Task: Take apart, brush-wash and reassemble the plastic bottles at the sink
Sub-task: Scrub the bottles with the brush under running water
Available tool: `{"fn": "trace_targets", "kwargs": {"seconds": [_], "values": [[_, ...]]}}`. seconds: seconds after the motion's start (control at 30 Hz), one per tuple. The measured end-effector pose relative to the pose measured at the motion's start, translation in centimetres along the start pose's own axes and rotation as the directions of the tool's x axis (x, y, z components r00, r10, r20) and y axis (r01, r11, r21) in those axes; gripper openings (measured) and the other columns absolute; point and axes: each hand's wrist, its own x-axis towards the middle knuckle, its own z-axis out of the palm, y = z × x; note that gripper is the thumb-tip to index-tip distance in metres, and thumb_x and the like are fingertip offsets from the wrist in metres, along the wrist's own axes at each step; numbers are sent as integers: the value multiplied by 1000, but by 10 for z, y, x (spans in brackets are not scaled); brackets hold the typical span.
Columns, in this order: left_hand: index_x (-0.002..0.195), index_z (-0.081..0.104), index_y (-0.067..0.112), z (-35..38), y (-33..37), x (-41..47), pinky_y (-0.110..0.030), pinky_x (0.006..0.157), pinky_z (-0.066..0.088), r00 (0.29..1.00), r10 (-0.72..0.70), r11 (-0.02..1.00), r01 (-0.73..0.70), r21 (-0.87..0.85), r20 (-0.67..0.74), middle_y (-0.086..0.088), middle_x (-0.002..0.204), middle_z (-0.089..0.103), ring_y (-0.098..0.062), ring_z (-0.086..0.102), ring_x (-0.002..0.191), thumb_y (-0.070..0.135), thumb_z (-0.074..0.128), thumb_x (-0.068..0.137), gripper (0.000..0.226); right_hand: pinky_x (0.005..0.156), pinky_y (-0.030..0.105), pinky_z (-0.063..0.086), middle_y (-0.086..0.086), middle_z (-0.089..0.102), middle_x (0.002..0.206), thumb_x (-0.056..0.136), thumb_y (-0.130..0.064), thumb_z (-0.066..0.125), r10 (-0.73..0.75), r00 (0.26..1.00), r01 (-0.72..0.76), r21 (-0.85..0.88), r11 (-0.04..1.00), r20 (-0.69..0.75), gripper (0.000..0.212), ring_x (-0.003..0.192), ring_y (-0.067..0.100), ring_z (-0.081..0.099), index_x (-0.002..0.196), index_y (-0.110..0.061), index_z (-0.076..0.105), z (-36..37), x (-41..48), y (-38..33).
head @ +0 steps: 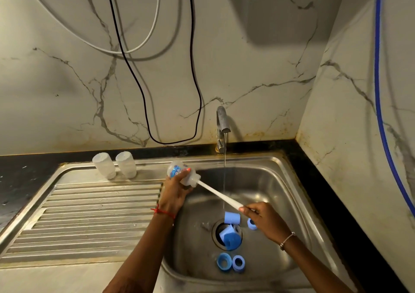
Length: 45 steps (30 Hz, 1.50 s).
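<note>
While left grip (177, 193) holds the bottle (174, 169), right grip (265, 219) pinches the brush (217, 193).

Dim, warm lighting. A broad soft shadow darkens the wall (280, 23) upper right; the cables (191, 46) throw blurred shadows. Wide-angle bending curves the frame edges.

Two bottles (114, 165) on drainboard (89, 214); caps (231, 232) in sink (280, 180)
</note>
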Motion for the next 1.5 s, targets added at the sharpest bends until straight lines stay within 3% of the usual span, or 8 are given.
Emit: {"fn": "trace_targets", "kwargs": {"seconds": [0.33,0.6,0.73,0.9,1.03,1.17,1.33,1.5], "values": [[119,50,6,2,1,2,-40,67,60,995,-17,998,23,-56,94,-17,111,58,-31,59,102,7,59,82,39,33,15,26,6,47,49,92,-34,56,158,956,-227,286,931,245,33,31,8,34,88,-4,70,-23,-7,-19],[113,52,9,33,10,0,-41,75,58,977,19,995,2,-99,211,-13,103,59,-26,60,96,13,78,65,55,33,16,25,13,45,50,78,-43,62,147,982,-185,477,859,116,42,34,13,34,88,-3,70,-12,-8,-15],[114,50,9,41,13,1,-52,84,52,962,21,985,26,-169,270,-16,108,55,-33,57,100,20,96,28,98,34,18,24,9,41,47,87,-31,61,166,985,-164,472,866,37,47,34,15,33,91,16,58,-1,-5,-16],[134,41,11,36,19,2,-50,78,56,970,30,990,5,-143,241,-20,129,48,-39,54,113,29,96,32,117,32,17,24,1,38,42,90,-18,60,118,993,-106,459,882,1,29,32,10,32,91,10,66,-2,-5,-17],[140,35,10,37,22,3,-43,70,59,984,67,993,-49,-112,167,-18,125,48,-35,56,106,18,61,87,59,33,18,25,-1,40,44,89,-17,60,71,997,-68,440,895,9,20,34,11,33,96,-1,70,-6,-7,-14],[128,44,11,34,20,5,-39,63,60,984,76,990,-56,-128,163,-19,128,45,-33,56,104,17,51,94,35,34,16,24,0,38,44,90,-12,58,58,998,-58,451,891,13,16,34,9,30,96,-2,70,-7,-6,-10],[124,47,11,36,17,2,-37,63,59,963,40,994,-10,-111,267,-19,121,50,-35,57,106,31,97,32,107,34,17,27,8,46,47,88,-14,62,134,991,-106,566,817,-7,13,34,16,35,90,-7,73,3,-8,-9],[133,40,10,35,17,2,-41,68,59,968,49,988,-11,-154,246,-21,126,48,-38,54,113,30,96,34,115,32,17,28,13,46,50,88,-13,61,133,991,-95,594,799,-21,14,32,13,35,85,-3,71,14,-9,-20]]}}
